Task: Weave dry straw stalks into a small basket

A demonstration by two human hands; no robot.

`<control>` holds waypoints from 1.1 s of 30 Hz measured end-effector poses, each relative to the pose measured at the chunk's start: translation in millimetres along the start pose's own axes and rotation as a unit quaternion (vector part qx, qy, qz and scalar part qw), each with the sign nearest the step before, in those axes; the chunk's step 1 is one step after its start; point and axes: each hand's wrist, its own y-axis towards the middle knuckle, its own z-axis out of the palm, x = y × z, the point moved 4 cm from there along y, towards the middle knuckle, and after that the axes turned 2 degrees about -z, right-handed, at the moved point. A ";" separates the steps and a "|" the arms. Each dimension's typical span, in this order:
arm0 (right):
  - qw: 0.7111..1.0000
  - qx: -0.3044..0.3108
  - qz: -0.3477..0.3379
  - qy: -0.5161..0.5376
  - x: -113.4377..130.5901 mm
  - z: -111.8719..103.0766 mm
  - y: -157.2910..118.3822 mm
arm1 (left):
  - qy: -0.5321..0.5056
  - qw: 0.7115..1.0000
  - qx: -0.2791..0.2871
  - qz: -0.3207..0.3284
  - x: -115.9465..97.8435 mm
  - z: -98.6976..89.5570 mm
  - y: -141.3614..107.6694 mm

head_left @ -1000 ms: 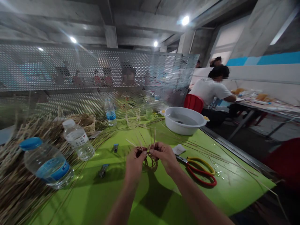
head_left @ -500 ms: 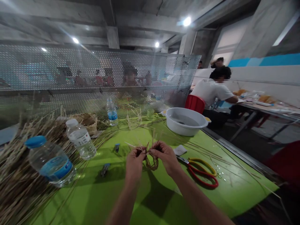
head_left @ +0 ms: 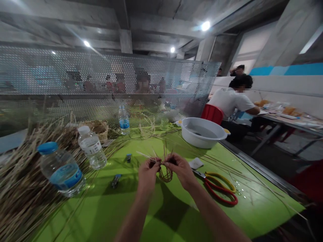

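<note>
A small, rounded, open-sided piece woven from brown straw (head_left: 166, 177) hangs just below the meeting fingertips, above the glossy lime-green tabletop (head_left: 106, 215). The left hand (head_left: 147, 173) and the right hand (head_left: 181, 169) pinch the strands at its upper edge, thumbs against curled fingers; exactly which strand each grips is too small to tell. The body of the piece lies slightly toward the right hand's side, so that hand seems the nearer one. Its form is too round to show a clear long axis; pale loose ends fan up and away from the person, one slanting out past the left fingers.

To the right of the woven piece lie metal scissors with one red and one yellow handle loop (head_left: 230, 201), a crumpled white scrap (head_left: 196, 163) near their blades. Beyond it, to the right, stands a round white plastic basin (head_left: 199, 141). To its left are two small metal clips (head_left: 115, 180) and, farther left, a clear bottle with a blue cap (head_left: 65, 176) beside heaped dry straw (head_left: 22, 191).
</note>
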 end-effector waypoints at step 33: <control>0.999 -0.009 0.037 0.011 2.3 -5.7 1.3 | 0.051 0.998 0.033 0.001 1.7 1.2 0.1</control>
